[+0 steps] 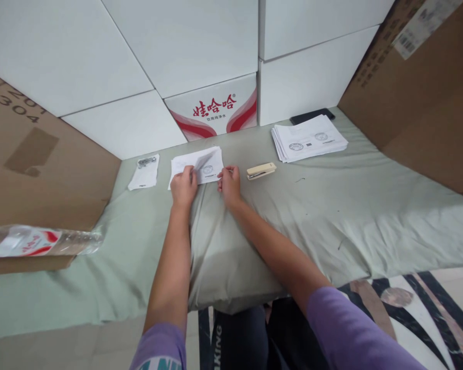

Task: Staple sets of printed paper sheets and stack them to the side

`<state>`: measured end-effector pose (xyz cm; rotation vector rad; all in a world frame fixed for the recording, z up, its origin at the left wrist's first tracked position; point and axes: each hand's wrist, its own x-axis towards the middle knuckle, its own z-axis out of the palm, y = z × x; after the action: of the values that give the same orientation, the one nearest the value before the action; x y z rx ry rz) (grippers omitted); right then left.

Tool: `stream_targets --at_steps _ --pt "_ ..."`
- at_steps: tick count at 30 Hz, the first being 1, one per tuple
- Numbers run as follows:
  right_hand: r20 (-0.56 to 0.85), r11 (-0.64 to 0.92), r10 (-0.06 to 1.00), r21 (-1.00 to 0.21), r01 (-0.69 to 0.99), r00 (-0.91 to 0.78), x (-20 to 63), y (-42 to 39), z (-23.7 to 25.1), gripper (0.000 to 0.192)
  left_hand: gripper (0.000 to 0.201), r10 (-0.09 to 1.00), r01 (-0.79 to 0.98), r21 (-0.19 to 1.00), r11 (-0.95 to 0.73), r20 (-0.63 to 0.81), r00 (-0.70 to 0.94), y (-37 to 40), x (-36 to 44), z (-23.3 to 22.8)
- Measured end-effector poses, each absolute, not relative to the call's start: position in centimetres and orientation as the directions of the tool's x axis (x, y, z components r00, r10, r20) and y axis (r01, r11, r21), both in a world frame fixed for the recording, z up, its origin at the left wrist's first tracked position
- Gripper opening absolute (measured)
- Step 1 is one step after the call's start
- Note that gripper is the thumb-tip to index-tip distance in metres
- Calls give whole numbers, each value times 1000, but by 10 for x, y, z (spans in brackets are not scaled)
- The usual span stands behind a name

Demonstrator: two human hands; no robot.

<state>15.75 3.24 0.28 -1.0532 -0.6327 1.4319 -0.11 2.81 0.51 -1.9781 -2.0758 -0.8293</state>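
Observation:
A small set of white printed sheets (204, 163) lies on the pale green cloth (293, 216), its upper part folded over. My left hand (183, 186) grips the lower left edge of the sheets. My right hand (229, 183) pinches their lower right corner. A beige stapler (261, 170) lies on the cloth just right of my right hand, apart from it.
A stack of printed papers (308, 137) sits at the back right with a black phone (312, 115) behind it. A small paper with a metal clip (144, 172) lies left. White boxes (200, 46) and brown cartons (420, 97) ring the surface. A plastic bottle (38, 240) lies at left.

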Motion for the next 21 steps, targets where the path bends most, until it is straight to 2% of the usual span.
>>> stream_targets --at_steps 3,7,9,11,13,15,16,18,21 --pt "-328 -338 937 -773 -536 -118 167 46 11 26 33 807 931 364 -33 559 -191 29 -5 9" --pt "-254 -399 909 -758 -516 -330 193 62 26 47 34 757 907 413 -88 620 -209 24 -8 24" --pt "-220 -399 898 -774 -492 -382 205 65 33 52 31 783 907 374 -192 616 -88 16 -5 34" --pt "-205 -402 886 -787 -467 -416 210 67 35 50 28 807 880 324 -347 581 104 5 2 43" --pt "-212 -407 877 -804 -434 -431 206 66 31 38 25 809 837 288 -464 523 268 -4 10 47" --pt "-242 -391 889 -842 -371 -388 198 65 22 18 22 821 821 277 -499 455 345 -10 16 46" --pt "-254 -364 906 -874 -321 -338 194 65 17 13 22 834 827 281 -487 432 344 -11 18 44" --pt "-229 -273 949 -942 -196 -216 187 65 6 17 23 859 853 314 -417 442 258 -10 15 37" --pt "-93 -104 987 -991 -81 -128 186 67 -2 22 34 827 882 415 -224 559 -53 -3 1 26"
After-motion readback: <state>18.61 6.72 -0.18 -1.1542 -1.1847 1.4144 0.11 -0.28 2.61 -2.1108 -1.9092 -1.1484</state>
